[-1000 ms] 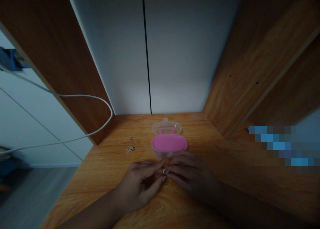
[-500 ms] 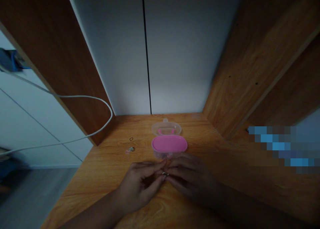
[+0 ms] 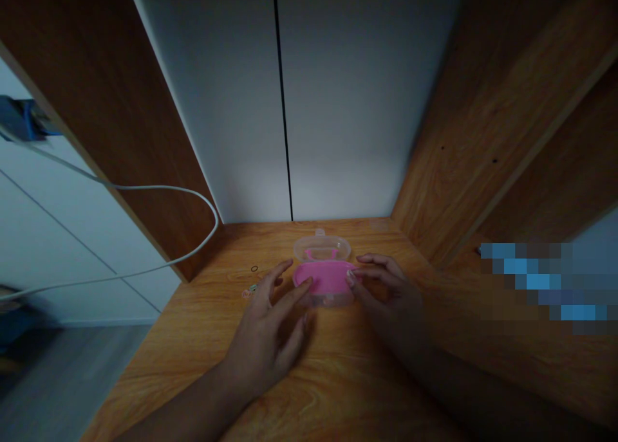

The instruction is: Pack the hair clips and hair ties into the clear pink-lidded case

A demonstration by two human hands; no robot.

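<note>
A clear oval box with a pink inner tray (image 3: pixel 328 276) sits in front of me, its see-through lid (image 3: pixel 322 248) folded back behind it. My left hand (image 3: pixel 268 326) is open, fingers spread, at the tray's left side; one fingertip reaches over the pink surface. At the tray's right end my right hand (image 3: pixel 393 297) pinches a small pale hair tie (image 3: pixel 351 277) between thumb and fingers; its exact shape is hard to make out. Left of the box lie a dark hair tie (image 3: pixel 254 269), a pinkish one (image 3: pixel 246 294) and a greenish one (image 3: pixel 253 288), the last partly behind my left hand.
The wooden tabletop (image 3: pixel 333 377) meets a white back panel (image 3: pixel 338 107) and wooden side boards. A white cable (image 3: pixel 212 204) loops in from the left above the table edge. Blurred blue-grey blocks cover an area at the right.
My hands were together in front of the box with the small hair tie between them. They have separated and moved forward to the tray; the left fingers have spread, the right keeps the tie.
</note>
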